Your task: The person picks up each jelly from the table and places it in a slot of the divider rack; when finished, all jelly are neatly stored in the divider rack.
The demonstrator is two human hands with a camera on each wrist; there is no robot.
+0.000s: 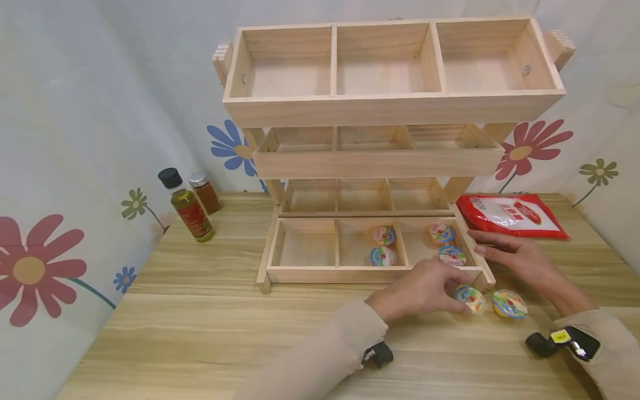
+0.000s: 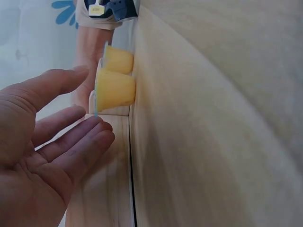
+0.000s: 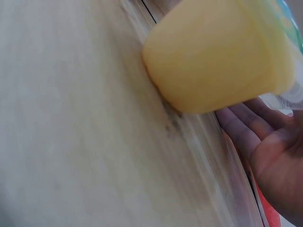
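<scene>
Our left hand (image 1: pixel 425 289) gapes wide beside a jelly cup (image 1: pixel 472 300) at the bottom tray (image 1: pixel 350 275)'s four o'clock; our right hand (image 1: pixel 531 262), fingers extended, is at that cup's two o'clock. Pinching off-centre, we could shove it into the three-o'clock neighbour (image 1: pixel 510 304)

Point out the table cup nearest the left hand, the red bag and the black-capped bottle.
Cup (image 1: pixel 471 298): head view, on its printed lid.
Red bag (image 1: pixel 514 215): head view, on its printed face.
Bottle (image 1: pixel 193 215): head view, on its red label.

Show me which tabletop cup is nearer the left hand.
The left cup, just beside the left hand; the other tabletop cup stands to its right, farther from that hand.
</scene>
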